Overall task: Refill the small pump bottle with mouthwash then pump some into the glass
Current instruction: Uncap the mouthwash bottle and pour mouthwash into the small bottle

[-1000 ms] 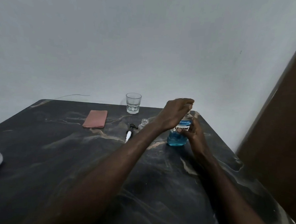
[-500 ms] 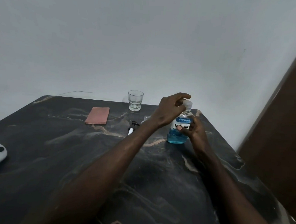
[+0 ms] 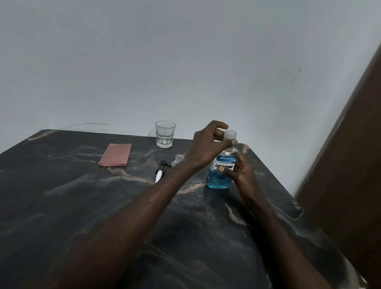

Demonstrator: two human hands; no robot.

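Step in hand: uncapping. Mouthwash bottle (image 3: 218, 181) upright near the surface's far right corner. Right hand (image 3: 239, 171) fingers grasp its label; left hand (image 3: 207, 145) fingers pinch the cap (image 3: 231, 134). Small pump bottle (image 3: 179, 158) stands open nearby. Next, likely: twist cap off, pour steadily.

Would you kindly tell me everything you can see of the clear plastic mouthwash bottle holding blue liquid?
The clear plastic mouthwash bottle stands upright on the dark marbled table, near its far right corner. Blue liquid fills its lower part; the upper body looks empty. A blue-and-white LISTERINE label covers its middle. A translucent cap sits at its neck; whether it is loosened cannot be told. The left hand pinches that cap, and the right hand grips the body from the right side.
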